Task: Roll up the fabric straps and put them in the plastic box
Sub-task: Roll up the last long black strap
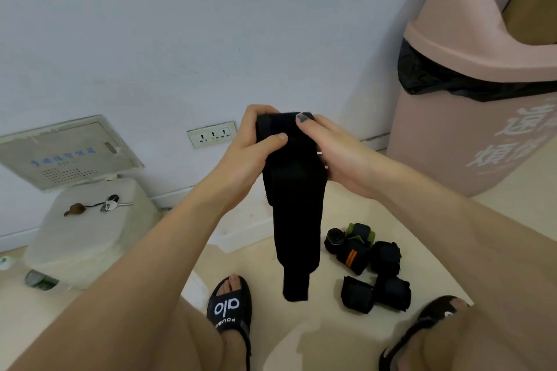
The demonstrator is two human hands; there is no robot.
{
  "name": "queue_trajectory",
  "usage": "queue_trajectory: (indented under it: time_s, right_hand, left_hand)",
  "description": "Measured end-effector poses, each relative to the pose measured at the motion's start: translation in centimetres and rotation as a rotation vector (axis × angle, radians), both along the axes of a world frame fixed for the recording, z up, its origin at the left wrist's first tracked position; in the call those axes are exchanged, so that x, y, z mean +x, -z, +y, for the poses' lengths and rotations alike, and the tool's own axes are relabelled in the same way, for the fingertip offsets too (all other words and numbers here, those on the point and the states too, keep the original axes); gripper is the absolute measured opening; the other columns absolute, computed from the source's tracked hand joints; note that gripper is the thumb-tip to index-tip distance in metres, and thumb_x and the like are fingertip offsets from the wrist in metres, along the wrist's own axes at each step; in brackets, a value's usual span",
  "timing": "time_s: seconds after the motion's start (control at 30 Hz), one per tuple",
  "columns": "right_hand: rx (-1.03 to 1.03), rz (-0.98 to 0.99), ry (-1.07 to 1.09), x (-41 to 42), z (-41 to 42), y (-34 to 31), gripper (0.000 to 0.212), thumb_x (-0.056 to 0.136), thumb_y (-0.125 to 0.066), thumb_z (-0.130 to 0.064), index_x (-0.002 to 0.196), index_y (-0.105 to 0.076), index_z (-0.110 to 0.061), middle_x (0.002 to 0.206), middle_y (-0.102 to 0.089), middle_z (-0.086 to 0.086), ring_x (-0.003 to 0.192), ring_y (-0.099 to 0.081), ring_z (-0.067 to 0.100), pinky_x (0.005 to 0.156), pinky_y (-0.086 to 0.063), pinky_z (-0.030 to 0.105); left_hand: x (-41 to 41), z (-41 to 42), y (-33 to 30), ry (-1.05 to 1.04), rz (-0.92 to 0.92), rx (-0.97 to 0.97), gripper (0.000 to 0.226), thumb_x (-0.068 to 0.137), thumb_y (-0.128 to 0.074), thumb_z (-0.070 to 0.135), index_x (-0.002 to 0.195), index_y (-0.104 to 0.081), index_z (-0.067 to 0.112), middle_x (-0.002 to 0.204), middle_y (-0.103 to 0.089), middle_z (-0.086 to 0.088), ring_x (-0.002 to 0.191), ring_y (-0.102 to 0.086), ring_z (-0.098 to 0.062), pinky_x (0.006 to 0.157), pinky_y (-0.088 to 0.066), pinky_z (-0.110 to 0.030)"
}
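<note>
In the head view, a pink plastic swing-lid bin [470, 117] lined with a black bag is seen far right against the wall, and a white rounded plastic box [90, 229] with keys [113, 203] on its lid is seen at left. A cluster of rolled black fabric straps [369, 265] lies on the cream floor [346, 208], between two black slide sandals [230, 310]. A long black fabric strap [294, 205] is held up at centre, its lower end hanging free above the floor. Its top is pinched by the left hand [250, 150], thumb pressed on the front, and gripped by the right hand [337, 153], fingers curled round the edge.
</note>
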State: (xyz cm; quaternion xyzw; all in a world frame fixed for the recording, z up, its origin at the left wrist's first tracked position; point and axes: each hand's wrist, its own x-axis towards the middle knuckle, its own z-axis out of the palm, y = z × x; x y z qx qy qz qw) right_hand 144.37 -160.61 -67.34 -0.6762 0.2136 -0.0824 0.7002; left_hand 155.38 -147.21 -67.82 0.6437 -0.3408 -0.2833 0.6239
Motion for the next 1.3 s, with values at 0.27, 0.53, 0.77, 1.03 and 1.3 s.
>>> queue_trajectory:
  time_s: [0.27, 0.53, 0.77, 1.03, 1.3]
  right_hand:
    - [0.11, -0.08, 0.025, 0.1, -0.1, 0.4, 0.032, 0.103, -0.057, -0.044, 0.122, -0.063, -0.02, 0.103, -0.071, -0.003, 0.097, -0.072, 0.018, 0.101, -0.056, 0.051]
    - [0.109, -0.179, 0.018, 0.2, -0.7, 0.6, 0.022, 0.1, -0.063, -0.013, 0.122, -0.061, -0.017, 0.102, -0.07, 0.009, 0.091, -0.07, 0.024, 0.088, -0.054, 0.046]
    - [0.042, -0.173, -0.037, 0.0, -0.6, 0.6, 0.028, 0.099, -0.065, -0.013, 0.124, -0.06, -0.022, 0.117, -0.068, 0.014, 0.101, -0.073, 0.025, 0.09, -0.059, 0.045]
    - [-0.048, -0.118, 0.009, 0.5, -0.2, 0.8, 0.019, 0.102, -0.061, -0.038, 0.116, -0.064, -0.026, 0.101, -0.072, 0.001, 0.092, -0.073, 0.018, 0.077, -0.058, 0.034]
    - [-0.049, -0.224, 0.032, 0.3, -0.5, 1.0, 0.022, 0.099, -0.065, -0.014, 0.118, -0.063, -0.026, 0.114, -0.069, 0.009, 0.108, -0.07, 0.029, 0.092, -0.06, 0.042]
  left_hand:
    - [-0.4, 0.5, -0.1, 0.048, -0.174, 0.008, 0.034, 0.1, -0.053, -0.003, 0.114, -0.051, 0.028, 0.096, -0.062, 0.004, 0.089, -0.062, -0.01, 0.078, -0.054, -0.029]
    - [-0.7, -0.2, -0.1, -0.002, 0.07, 0.098, 0.035, 0.088, -0.056, 0.033, 0.121, -0.047, 0.037, 0.113, -0.06, 0.002, 0.093, -0.065, -0.016, 0.069, -0.05, -0.029]
    - [0.1, 0.0, -0.2, -0.02, 0.159, 0.038, 0.034, 0.083, -0.059, 0.027, 0.116, -0.053, 0.025, 0.109, -0.062, -0.005, 0.093, -0.066, -0.022, 0.075, -0.048, -0.04]
    - [0.1, 0.3, -0.2, 0.01, 0.11, -0.035, 0.036, 0.078, -0.053, 0.007, 0.107, -0.054, 0.027, 0.093, -0.061, -0.003, 0.084, -0.061, -0.02, 0.064, -0.049, -0.028]
    - [-0.1, -0.1, 0.4, -0.039, 0.179, 0.09, 0.036, 0.101, -0.053, 0.033, 0.134, -0.044, 0.021, 0.125, -0.062, -0.004, 0.107, -0.068, -0.016, 0.092, -0.057, -0.041]
